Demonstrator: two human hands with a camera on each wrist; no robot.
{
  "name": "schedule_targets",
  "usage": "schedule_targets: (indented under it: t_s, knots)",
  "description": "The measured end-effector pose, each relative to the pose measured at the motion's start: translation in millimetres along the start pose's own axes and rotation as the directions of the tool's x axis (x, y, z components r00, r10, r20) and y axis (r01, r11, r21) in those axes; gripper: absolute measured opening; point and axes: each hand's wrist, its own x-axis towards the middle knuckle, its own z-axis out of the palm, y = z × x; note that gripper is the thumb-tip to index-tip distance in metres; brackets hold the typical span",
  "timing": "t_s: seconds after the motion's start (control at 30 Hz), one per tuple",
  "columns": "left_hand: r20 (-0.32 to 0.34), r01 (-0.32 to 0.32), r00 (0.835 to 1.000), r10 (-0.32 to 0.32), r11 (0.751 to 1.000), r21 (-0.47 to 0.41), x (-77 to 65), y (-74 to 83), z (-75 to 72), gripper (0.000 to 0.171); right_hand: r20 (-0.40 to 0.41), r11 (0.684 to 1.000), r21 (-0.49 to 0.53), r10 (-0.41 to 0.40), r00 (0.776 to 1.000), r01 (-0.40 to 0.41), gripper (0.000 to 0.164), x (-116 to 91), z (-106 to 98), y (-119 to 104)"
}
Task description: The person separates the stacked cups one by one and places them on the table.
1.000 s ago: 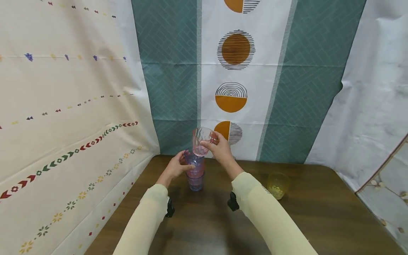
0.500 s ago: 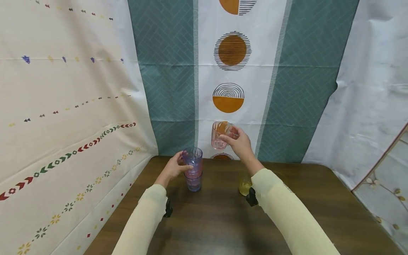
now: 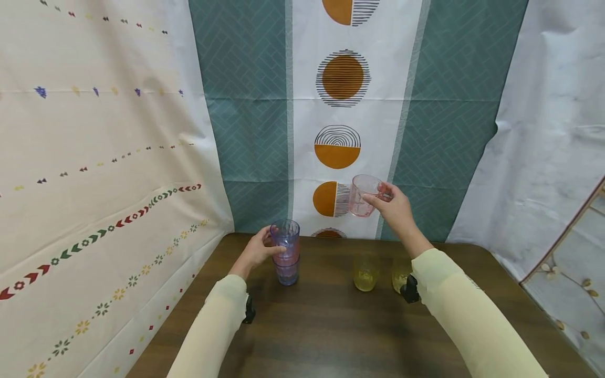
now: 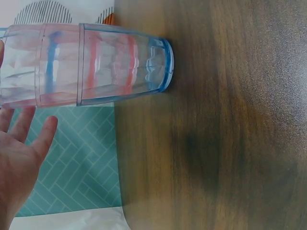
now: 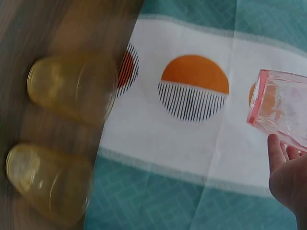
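Observation:
My left hand [image 3: 260,249] grips the upper part of a stack of nested clear cups [image 3: 287,270], thumb in front and fingers behind. The stack is blue and pink and stands upright on the table. In the left wrist view, the blue bottom cup [image 4: 156,64] rests on the wood and pink bands show through the walls above it. My right hand [image 3: 394,207] holds a clear pink cup [image 3: 361,202] by its side, raised well above the table. In the right wrist view, the pink cup [image 5: 283,108] shows its base, with fingertips along its wall.
Two clear yellow cups stand on the dark wooden table [image 3: 307,331] right of the stack: one cup [image 3: 366,275] in the open, the other cup [image 3: 399,274] partly behind the right wrist. A patterned cloth [image 3: 255,131] hangs behind the table, and a cream cloth [image 3: 118,210] borders its left side.
My right hand has carried the pink cup up from over the stack and away to the right. Both yellow cups have come into view behind that arm. My left hand stays on the stack.

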Motion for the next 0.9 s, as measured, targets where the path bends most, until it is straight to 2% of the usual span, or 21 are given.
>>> schedule_targets:
  t_s: [0.43,0.9]
  knots:
    - [-0.006,-0.017,1.000,0.017,1.000,-0.001,-0.5,-0.8,0.0,0.077,-0.047,0.989,-0.147,-0.011,0.999,0.004,0.097,-8,-65,14]
    - [0.004,-0.032,0.999,0.032,0.999,-0.008,-2.8,2.2,0.4,0.075,-0.102,0.976,-0.211,0.030,0.994,-0.051,0.094,-20,-119,38]
